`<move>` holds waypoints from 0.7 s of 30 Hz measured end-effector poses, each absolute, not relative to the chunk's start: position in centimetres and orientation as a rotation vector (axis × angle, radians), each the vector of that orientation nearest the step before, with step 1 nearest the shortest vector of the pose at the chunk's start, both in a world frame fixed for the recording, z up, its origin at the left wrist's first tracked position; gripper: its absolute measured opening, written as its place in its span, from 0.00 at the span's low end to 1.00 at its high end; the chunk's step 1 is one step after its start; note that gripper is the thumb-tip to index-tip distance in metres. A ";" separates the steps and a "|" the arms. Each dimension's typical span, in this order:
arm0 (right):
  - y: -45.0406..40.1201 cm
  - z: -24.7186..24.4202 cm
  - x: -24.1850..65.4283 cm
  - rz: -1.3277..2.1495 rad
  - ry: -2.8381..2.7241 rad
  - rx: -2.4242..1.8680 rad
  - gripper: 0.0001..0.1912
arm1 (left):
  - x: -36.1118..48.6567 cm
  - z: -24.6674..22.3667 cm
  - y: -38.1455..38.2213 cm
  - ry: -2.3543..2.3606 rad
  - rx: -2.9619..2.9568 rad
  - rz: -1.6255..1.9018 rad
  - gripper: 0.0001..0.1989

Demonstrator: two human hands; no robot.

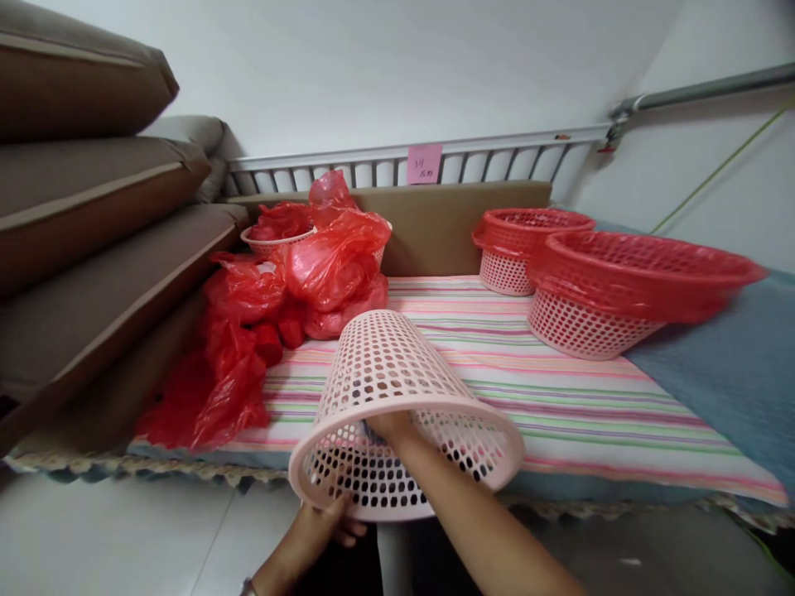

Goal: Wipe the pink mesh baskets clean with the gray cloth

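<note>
A pale pink perforated plastic basket [354, 411] lies tilted on its side at the bed's front edge, its wide mouth facing me. My left hand [332, 517] is closed around the lower left of the rim, thumb at the inside and fingers beneath. Reaching in through the mouth, my right hand [392, 424] is at the upper inner wall, partly hidden behind the rim. A small piece of bluish-grey cloth [371, 432] shows at its fingers, mostly covered by the hand and the basket.
Two pink baskets lined with red plastic bags, one nearer [596, 327] and one farther [506, 269], stand at the right. Red bags [339, 265] are heaped left, around more baskets. Stacked brown cushions [93, 178] rise far left. A striped sheet [497, 372] covers the bed.
</note>
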State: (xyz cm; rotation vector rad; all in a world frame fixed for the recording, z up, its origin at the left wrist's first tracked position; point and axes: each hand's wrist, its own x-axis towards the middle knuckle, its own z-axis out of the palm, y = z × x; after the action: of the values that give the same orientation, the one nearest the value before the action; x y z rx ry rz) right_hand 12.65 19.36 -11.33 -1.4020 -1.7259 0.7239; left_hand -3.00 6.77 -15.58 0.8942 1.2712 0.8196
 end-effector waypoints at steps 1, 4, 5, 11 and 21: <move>18.0 -11.5 12.5 0.656 -1.827 -1.413 0.22 | -3.0 -15.6 6.7 1.266 0.898 0.825 0.46; 12.4 -12.6 13.0 0.445 -2.134 -1.488 0.20 | -3.0 -15.6 6.6 1.248 0.915 0.835 0.46; 10.4 -13.0 13.5 0.418 -2.198 -1.465 0.19 | -3.0 -15.6 6.6 1.252 0.927 0.831 0.46; 4.2 -12.4 16.5 0.629 -2.241 -1.373 0.18 | -3.0 -14.9 6.6 1.252 0.933 0.871 0.48; 14.3 -12.1 12.2 0.508 -1.919 -1.324 0.20 | -2.9 -14.8 6.7 1.210 0.927 0.752 0.55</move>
State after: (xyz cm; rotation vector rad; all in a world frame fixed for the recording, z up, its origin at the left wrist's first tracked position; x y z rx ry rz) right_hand 12.23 14.25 -12.14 -1.3237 -1.9194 0.5079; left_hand -2.90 6.75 -14.85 0.9267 1.2097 0.7518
